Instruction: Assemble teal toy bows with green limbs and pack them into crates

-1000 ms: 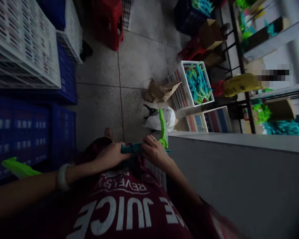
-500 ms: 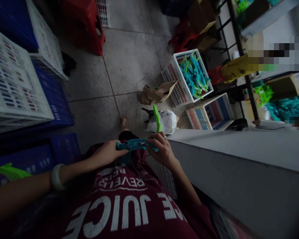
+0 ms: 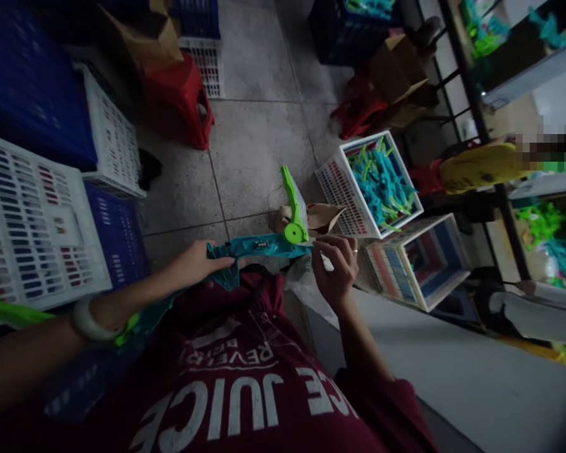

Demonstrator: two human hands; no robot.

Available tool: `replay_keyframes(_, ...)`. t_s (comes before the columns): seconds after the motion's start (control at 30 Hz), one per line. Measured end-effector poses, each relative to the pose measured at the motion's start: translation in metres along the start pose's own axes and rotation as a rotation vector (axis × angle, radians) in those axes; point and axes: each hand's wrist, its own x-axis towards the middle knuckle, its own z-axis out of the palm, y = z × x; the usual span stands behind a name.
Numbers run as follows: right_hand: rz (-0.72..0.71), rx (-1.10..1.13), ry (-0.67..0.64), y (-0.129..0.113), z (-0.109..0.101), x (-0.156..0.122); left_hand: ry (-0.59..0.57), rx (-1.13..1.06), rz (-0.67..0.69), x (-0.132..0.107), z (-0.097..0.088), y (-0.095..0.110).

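A long teal plastic toy part (image 3: 264,245) is held level in front of my chest. My left hand (image 3: 200,263) grips its left end, with the fingers wrapped round a bent, handle-like section. A bright green plastic arm (image 3: 292,211) with a round hub lies on the teal part near its right end and points away from me. My right hand (image 3: 337,267) is closed at the right tip of the teal part, thumb and forefinger pinching there. Whether a small thing is also between those fingertips I cannot tell.
A white crate (image 3: 372,182) of teal and green parts stands ahead right, beside a paper bag (image 3: 325,217). A light-coloured panel (image 3: 405,340) runs along my right. White crates (image 3: 33,220) are stacked at left. A person in yellow (image 3: 481,167) sits at far right.
The toy part has moved up and away from my body. My right hand has shifted right to its tip, and the green arm's round hub now shows on it.
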Motion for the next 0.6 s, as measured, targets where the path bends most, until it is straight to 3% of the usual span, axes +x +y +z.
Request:
replay_keyframes(0.23,-0.347,0.006,-0.184,-0.004,0.019,0.018,0.022,0.004,0.058,0.018,-0.004,0.04)
replay_keyframes(0.37,-0.479,0.022,-0.158,-0.01,0.021,0.015,0.034,0.046,0.092,0.023,0.003,0.069)
replay_keyframes(0.47,-0.406,0.028,-0.141,-0.012,0.018,0.019,-0.073,0.046,0.094,0.025,-0.001,0.099)
replay_keyframes(0.6,-0.232,0.013,-0.109,-0.009,0.017,0.044,-0.313,0.001,0.055,0.037,-0.025,0.147)
